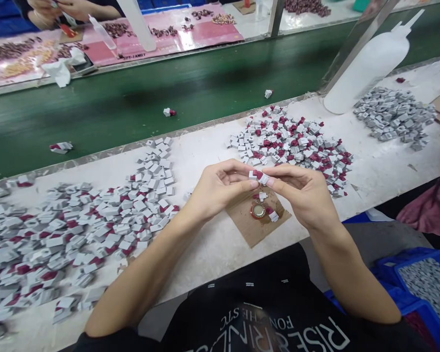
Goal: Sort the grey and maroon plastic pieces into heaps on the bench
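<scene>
Between my two hands is a small grey and dark red plastic piece [258, 176], pinched at both ends. My left hand [227, 183] grips its left end with thumb and fingers. At the other end, the thumb and forefinger of my right hand [300, 190] close on the grey part. Just below lies a cardboard square [247, 227] bearing a bottle cap [258, 210] that looks to have liquid in it. Two more grey and red pieces rest by the cap, one of them a tilted piece [273, 215].
Heaps of grey and red pieces lie left [69, 234] and behind my hands [293, 142]. A pile of grey parts [394, 117] and a white squeeze bottle [366, 68] stand right. A green conveyor belt [212, 93] carries several pieces. Across it, a person's hands [62, 10] work.
</scene>
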Motion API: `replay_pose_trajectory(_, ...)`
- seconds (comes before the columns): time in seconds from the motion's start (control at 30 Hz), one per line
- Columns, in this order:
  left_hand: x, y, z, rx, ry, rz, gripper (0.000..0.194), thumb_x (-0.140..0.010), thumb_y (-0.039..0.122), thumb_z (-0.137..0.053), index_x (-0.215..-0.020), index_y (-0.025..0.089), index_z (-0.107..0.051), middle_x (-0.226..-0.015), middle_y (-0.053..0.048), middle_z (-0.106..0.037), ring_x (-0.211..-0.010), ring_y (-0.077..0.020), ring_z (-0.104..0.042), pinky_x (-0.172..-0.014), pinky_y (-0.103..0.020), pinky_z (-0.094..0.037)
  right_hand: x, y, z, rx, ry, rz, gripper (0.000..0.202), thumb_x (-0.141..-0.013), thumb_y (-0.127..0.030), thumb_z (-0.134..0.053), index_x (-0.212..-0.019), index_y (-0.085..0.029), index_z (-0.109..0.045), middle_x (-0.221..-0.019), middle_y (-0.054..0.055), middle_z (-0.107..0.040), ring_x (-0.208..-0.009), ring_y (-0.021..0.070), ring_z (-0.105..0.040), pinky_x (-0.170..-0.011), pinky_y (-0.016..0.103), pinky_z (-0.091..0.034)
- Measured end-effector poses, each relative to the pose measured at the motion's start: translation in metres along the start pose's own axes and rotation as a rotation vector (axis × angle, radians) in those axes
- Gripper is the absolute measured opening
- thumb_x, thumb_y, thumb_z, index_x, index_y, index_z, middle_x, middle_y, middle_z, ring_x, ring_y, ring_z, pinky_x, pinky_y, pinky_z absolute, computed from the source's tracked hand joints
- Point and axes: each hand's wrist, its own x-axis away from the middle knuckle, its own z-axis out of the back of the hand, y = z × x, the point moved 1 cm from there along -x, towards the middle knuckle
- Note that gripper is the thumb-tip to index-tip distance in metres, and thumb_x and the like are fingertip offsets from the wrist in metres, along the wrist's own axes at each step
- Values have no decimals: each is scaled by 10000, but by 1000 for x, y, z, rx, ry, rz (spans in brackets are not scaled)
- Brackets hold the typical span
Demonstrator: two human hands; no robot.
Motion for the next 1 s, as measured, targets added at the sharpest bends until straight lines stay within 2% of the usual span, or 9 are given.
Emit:
replay_pose_trajectory(0.23,13,22,14,-123,34,-27,365,-779,380,-1051,-985,183,-824,-946,-86,-876,-936,-277,-873,-911,-414,-728,-16,-26,-16,50,-155,-18,146,-892,-362,-979,-1015,-290,-947,-1046,60,-899,-1009,273,-858,-902,427,-738)
replay_pose_trajectory(0.37,16,33,56,-148,121,-51,343,-770,340,-1014,-987,188,-796,-963,-81,-860,-903,-248,-847,-883,-387,-699,-61,-26,-49,187,-357,19,146,-931,-333,-902,-1057,-265,-928,-1064,75,-894,-1024,282,-840,-938,447,-714)
replay_pose_trajectory(0.47,19,45,113,-248,446,-131,378,-705,338,-1011,-970,187,-787,-941,-70,-825,-870,-228,-789,-828,-360,-655,-126,-14,-100,363,-418,115,293,-935,-194,-795,-1209,-244,-885,-1181,85,-876,-1088,285,-818,-956,441,-692)
replay_pose_trajectory(0.6,25,62,182,-349,923,-165,340,-650,323,-950,-893,196,-749,-857,-42,-748,-879,-220,-711,-775,-323,-578,-212,10,-203,844,-383,195,419,-1023,-135,-692,-1432,-169,-777,-1318,142,-814,-1187,302,-784,-1072,473,-644)
replay_pose_trajectory(0.7,22,68,208,-332,968,-99,327,-637,320,-909,-871,198,-715,-821,-36,-715,-813,-204,-666,-696,-309,-523,-244,25,-273,943,-437,217,388,-1053,-198,-770,-1439,-154,-757,-1485,188,-738,-1301,319,-745,-1145,491,-614)
replay_pose_trajectory(0.77,13,69,217,-323,939,-60,326,-633,315,-899,-869,202,-705,-806,-39,-714,-779,-204,-653,-673,-313,-513,-253,32,-300,987,-475,233,335,-1074,-276,-800,-1390,-172,-762,-1471,147,-741,-1276,297,-755,-1121,492,-636)
replay_pose_trajectory(0.87,-9,69,229,-354,916,-24,326,-619,295,-909,-869,217,-715,-843,-58,-750,-816,-231,-687,-706,-333,-549,-263,34,-297,1069,-493,245,325,-1115,-415,-770,-1344,-185,-763,-1422,94,-752,-1230,278,-765,-1071,487,-664)
replay_pose_trajectory(0.93,-30,68,237,-401,895,-9,303,-613,277,-914,-839,229,-719,-851,-68,-767,-854,-255,-712,-727,-341,-562,-273,30,-264,1131,-442,232,267,-1143,-362,-708,-1347,-200,-765,-1443,98,-740,-1255,284,-750,-1097,467,-641)
replay_pose_trajectory(1.0,-54,65,243,-460,860,12,270,-614,265,-913,-785,236,-707,-824,-74,-770,-862,-276,-723,-719,-342,-555,-284,21,-211,1205,-340,192,268,-1145,-201,-595,-1357,-214,-758,-1485,130,-713,-1308,310,-721,-1134,461,-596)
